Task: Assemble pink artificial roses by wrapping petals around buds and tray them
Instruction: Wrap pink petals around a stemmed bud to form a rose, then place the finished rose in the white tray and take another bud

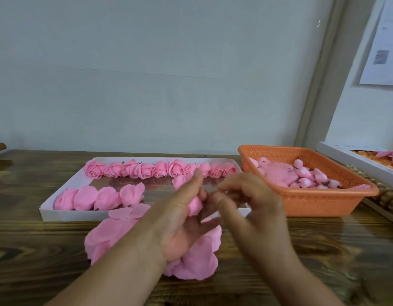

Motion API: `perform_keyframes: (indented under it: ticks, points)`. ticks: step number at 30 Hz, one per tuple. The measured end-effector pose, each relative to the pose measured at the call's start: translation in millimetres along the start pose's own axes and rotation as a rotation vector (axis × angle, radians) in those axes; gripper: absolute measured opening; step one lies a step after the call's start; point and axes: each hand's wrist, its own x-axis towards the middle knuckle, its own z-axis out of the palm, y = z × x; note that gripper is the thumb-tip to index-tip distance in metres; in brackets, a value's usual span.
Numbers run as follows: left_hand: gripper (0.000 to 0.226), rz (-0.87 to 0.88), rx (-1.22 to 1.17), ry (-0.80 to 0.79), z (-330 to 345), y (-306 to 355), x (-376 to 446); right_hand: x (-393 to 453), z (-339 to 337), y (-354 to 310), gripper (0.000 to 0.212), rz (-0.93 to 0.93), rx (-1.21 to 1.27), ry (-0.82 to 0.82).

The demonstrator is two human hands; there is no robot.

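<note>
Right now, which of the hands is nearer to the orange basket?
The right hand: it is just left of the orange basket, near its front corner. The left hand is farther left, holding a pink rose before the white tray.

A small craft workroom: a wooden table (36, 250) against a bare wall, holding a tray of pink roses (160, 170) and an orange basket (312, 202) of buds at right.

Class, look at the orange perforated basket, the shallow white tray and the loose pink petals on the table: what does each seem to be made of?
Orange perforated basket: likely moulded plastic, shown by uniform colour and regular punched holes. Shallow white tray: probably cardboard, with thin, matte, folded-looking walls. Loose pink petals: soft, matte, thin sheets, perhaps foam or fabric; the picture leaves that open.
</note>
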Motion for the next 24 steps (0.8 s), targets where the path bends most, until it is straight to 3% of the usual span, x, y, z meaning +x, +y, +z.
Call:
perform_keyframes:
  ticks: [2, 7, 14, 18, 24]
  points:
    - [0.038, 0.022, -0.078, 0.048, 4.9, -1.5, -1.2, -14.0, 8.7, 1.2, 0.015, -0.120, -0.120, -0.013]
    - [0.040, 0.049, -0.192, 0.128, 10.5, -1.2, -3.0, -14.5, 17.3, -0.4, 0.029, -0.178, -0.274, -0.061]
    - [0.043, 0.095, -0.226, 0.155, 9.7, -5.3, -1.4, -10.2, 30.4, -5.0, 0.007, -0.337, -0.424, -0.059]
    - [0.037, 0.104, -0.172, 0.117, 4.2, -9.2, 2.3, -14.4, 36.2, -5.2, 0.008, -0.058, -0.253, -0.051]
    - [0.036, 0.031, -0.047, 0.028, -11.0, -4.3, 9.9, -8.9, 32.3, 0.1, 0.015, 0.666, 0.629, -0.173]
